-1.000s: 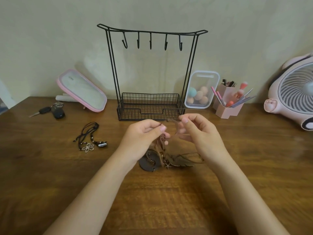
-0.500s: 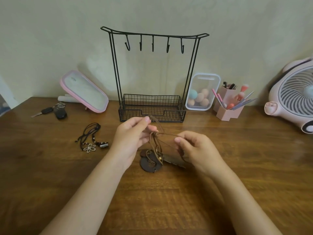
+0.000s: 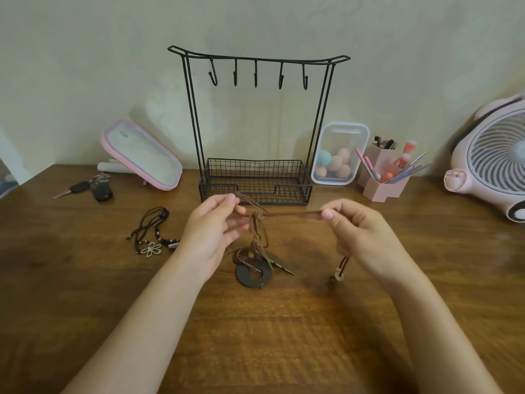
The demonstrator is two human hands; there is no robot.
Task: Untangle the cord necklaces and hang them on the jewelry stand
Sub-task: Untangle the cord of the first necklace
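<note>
Fingertips (image 3: 327,214) pinch cord (image 3: 292,214), left hand (image 3: 211,237) and right hand (image 3: 363,237), mid-frame. Untangling step; none on stand (image 3: 257,56) yet. Next I ease knot (image 3: 257,221) loose.

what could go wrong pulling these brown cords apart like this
The left hand and right hand pinch a brown cord stretched taut between them; pulling harder may tighten the tangle near the left hand. The disc pendant and feather pendant sit bunched below it and could snag the cords.
</note>
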